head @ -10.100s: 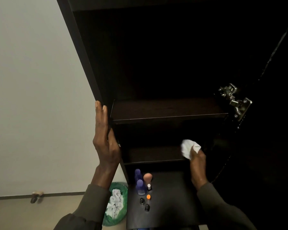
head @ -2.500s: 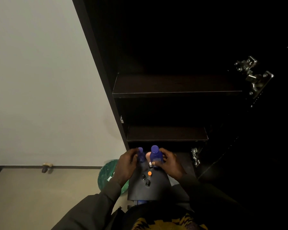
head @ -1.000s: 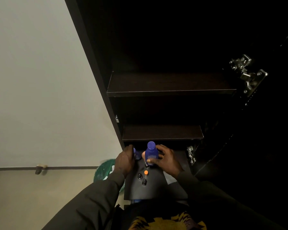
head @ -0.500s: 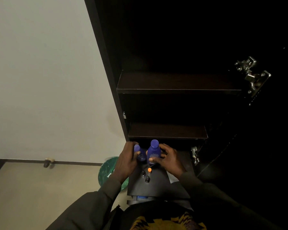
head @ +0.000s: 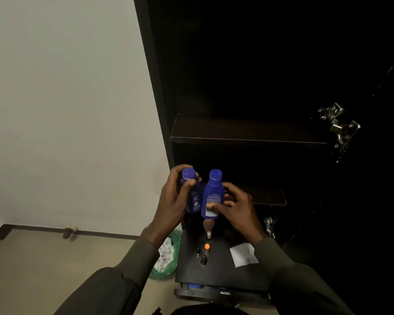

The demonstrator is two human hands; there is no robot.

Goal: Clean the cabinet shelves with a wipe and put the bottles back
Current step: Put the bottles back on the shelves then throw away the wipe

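Note:
My left hand (head: 172, 201) grips a small blue bottle (head: 192, 193), upright, in the air in front of the dark cabinet. Beside it my right hand (head: 236, 206) holds a larger blue bottle (head: 212, 196) with a pale label. Both bottles are raised above the black stand (head: 221, 271), level with the lower shelf (head: 266, 196). The upper shelf (head: 248, 130) is bare. A white wipe (head: 243, 254) lies flat on the stand. A pink bottle (head: 208, 225) and several small dark and orange-capped bottles (head: 205, 251) still stand on the stand.
A green bin (head: 166, 258) with crumpled wipes sits on the floor left of the stand. The open cabinet door with metal hinges (head: 338, 126) is on the right. A pale wall fills the left, with a doorstop (head: 68, 231) at its base.
Both hands have lifted the two blue bottles off the stand and up toward the lower shelf.

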